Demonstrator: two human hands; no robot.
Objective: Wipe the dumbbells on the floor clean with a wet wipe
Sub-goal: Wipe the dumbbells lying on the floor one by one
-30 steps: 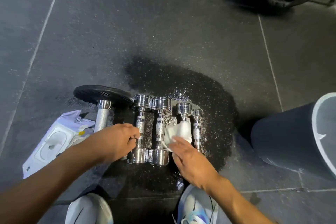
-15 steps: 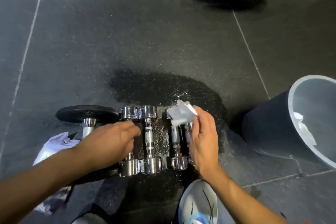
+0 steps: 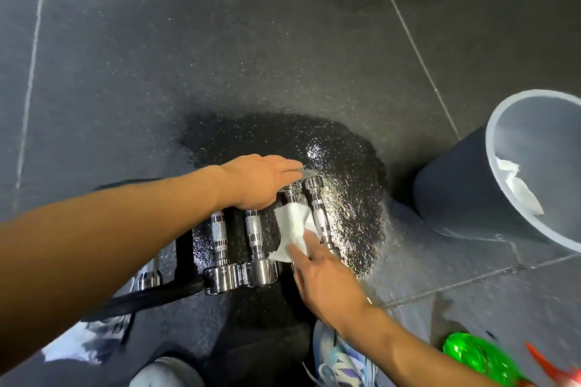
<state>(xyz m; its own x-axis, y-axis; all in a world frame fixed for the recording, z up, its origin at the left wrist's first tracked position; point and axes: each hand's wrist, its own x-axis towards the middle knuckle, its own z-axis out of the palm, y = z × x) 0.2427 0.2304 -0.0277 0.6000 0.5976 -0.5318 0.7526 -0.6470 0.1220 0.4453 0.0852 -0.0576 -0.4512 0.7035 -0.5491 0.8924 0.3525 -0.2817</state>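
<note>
Several chrome dumbbells lie side by side on a wet patch of the dark floor, among them the two larger ones (image 3: 254,239) and the rightmost thin one (image 3: 319,212). A white wet wipe (image 3: 292,228) is draped over the handle of the third dumbbell (image 3: 293,190). My right hand (image 3: 323,276) presses the wipe down with outstretched fingers. My left hand (image 3: 261,182) lies palm down across the far heads of the dumbbells, fingers stretched toward the right.
A grey bin (image 3: 465,185) with used wipes (image 3: 518,192) stands at the right. A black-plated dumbbell (image 3: 185,258) and a wipes pack (image 3: 78,345) lie at the left under my arm. A green object (image 3: 478,355) is at the lower right, my shoe (image 3: 339,361) below.
My left hand left the near part of the left dumbbell and reached over the far heads. My right hand drew the wipe from the far end back along the handle.
</note>
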